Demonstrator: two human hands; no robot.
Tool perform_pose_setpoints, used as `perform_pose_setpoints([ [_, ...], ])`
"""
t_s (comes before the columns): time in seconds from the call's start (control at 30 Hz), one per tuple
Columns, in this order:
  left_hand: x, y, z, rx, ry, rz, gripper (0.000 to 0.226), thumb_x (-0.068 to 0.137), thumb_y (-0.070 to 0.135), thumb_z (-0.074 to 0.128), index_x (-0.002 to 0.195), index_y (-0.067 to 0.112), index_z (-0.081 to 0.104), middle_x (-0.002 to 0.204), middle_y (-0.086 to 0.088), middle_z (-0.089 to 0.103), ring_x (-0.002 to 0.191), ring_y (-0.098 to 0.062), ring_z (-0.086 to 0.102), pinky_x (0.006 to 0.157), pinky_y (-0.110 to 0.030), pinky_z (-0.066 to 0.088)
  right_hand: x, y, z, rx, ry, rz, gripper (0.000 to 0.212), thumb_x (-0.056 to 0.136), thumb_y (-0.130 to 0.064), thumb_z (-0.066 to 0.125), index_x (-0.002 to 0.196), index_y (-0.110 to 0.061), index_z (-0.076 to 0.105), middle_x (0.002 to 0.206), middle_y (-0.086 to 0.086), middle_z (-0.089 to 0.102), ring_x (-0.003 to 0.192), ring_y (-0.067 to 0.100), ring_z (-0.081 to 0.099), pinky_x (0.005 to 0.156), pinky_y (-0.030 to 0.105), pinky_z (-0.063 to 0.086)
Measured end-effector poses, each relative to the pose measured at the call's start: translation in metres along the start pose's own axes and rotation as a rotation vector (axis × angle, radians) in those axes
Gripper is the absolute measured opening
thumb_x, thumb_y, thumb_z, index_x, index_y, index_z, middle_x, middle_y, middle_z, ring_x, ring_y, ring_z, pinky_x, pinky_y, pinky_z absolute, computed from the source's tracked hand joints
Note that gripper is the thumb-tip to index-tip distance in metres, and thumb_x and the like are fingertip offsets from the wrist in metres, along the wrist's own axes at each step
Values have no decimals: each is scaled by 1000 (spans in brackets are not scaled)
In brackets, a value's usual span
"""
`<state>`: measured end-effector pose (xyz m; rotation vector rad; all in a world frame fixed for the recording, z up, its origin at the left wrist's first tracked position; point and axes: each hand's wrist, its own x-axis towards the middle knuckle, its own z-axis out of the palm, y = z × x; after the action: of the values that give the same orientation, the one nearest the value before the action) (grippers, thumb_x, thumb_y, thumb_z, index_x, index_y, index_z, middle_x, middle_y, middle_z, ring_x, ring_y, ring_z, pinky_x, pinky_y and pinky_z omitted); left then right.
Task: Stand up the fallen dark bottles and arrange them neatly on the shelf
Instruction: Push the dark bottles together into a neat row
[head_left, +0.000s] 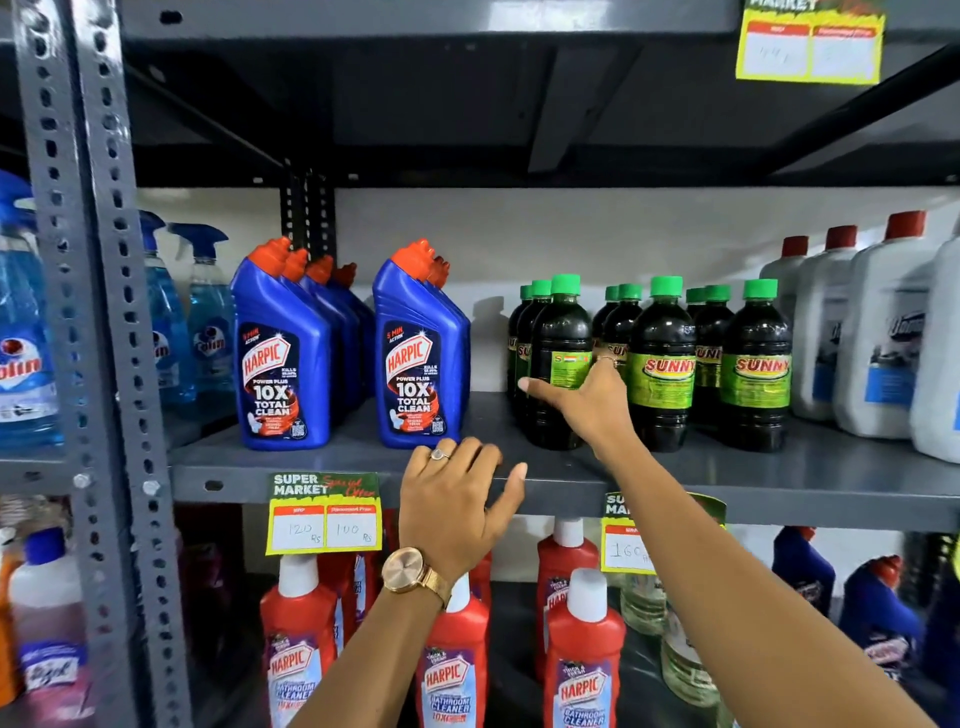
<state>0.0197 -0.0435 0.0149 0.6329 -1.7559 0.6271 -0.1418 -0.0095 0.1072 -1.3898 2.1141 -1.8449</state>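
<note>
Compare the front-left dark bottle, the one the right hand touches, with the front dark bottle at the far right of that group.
The front-left dark bottle shows a plain green label side; the far-right dark bottle shows SUNNY. The right hand rests on the first; the second stands untouched. Both are upright with green caps.
</note>
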Motion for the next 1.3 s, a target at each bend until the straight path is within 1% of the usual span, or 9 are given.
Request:
perform_pose_setpoints([
  [0.2, -1, 0, 2, 11, 6, -2, 41, 95, 46, 44, 78, 16, 67, 73, 3, 65, 66, -20, 55, 64, -33, 36, 8, 15, -11, 178, -217, 97, 36, 58, -15, 77, 92, -7, 67, 93, 12, 73, 92, 24, 67, 87, 36, 50],
  [0.37, -1, 0, 2, 0, -5, -16, 42, 95, 46, 43, 79, 17, 67, 73, 3, 65, 66, -20, 56, 65, -33, 36, 2, 15, -9, -21, -85, 37, 87, 54, -43, 92, 122, -6, 52, 114, 6, 60, 104, 23, 59, 86, 32, 49],
  [0.53, -1, 2, 0, -18, -21, -33, 39, 94, 46, 44, 79, 17, 67, 74, 3, 65, 67, -19, 55, 65, -33, 37, 1, 17, -8, 97, -192, 104, 47, 70, -18, 79, 107, -8, 52, 97, 7, 66, 99, 24, 63, 72, 25, 47],
  [0.6, -1, 2, 0, -31, -25, -47, 38, 94, 45, 45, 79, 17, 67, 74, 3, 65, 67, -20, 55, 65, -34, 37, 3, 22, -10, 93, -225, 101, 55, 67, -18, 80, 113, -6, 53, 104, 7, 68, 102, 24, 63, 75, 27, 47],
  [0.7, -1, 3, 0, -42, -35, -58, 38, 94, 45, 45, 80, 17, 67, 74, 3, 65, 67, -21, 55, 66, -35, 37, -3, 16, -9, -5, -195, -7, 71, 59, -38, 91, 111, -9, 54, 101, -1, 65, 92, 13, 63, 82, 27, 48],
  [0.8, -1, 3, -2, -55, -46, -63, 38, 93, 45, 46, 81, 17, 67, 75, 3, 65, 68, -21, 55, 66, -35, 37, -5, 13, -4, -147, -93, -81, 113, 38, -76, 81, 124, -8, 54, 119, 9, 61, 112, 24, 59, 96, 38, 51],
  [1.0, -1, 4, -3, -60, -57, -78, 39, 93, 46, 45, 82, 17, 68, 76, 4, 66, 68, -19, 56, 66, -34, 36, -2, 17, -11, -9, -189, -1, 59, 67, -17, 84, 117, -11, 54, 109, 6, 68, 100, 23, 64, 68, 21, 48],
  [1.13, -1, 4, -4, -72, -58, -81, 37, 93, 45, 46, 83, 17, 69, 76, 4, 67, 69, -19, 56, 66, -34, 36, -4, 14, -9, -89, -127, -82, 87, 58, -38, 92, 124, -5, 48, 116, 7, 64, 108, 23, 62, 90, 35, 52],
  [1.3, 0, 5, -6, -77, -59, -82, 38, 92, 46, 46, 82, 17, 69, 76, 4, 66, 68, -19, 56, 66, -33, 34, -6, 12, -7, -115, -121, -117, 95, 54, -46, 92, 127, -5, 46, 124, 11, 62, 116, 25, 60, 94, 34, 50],
])
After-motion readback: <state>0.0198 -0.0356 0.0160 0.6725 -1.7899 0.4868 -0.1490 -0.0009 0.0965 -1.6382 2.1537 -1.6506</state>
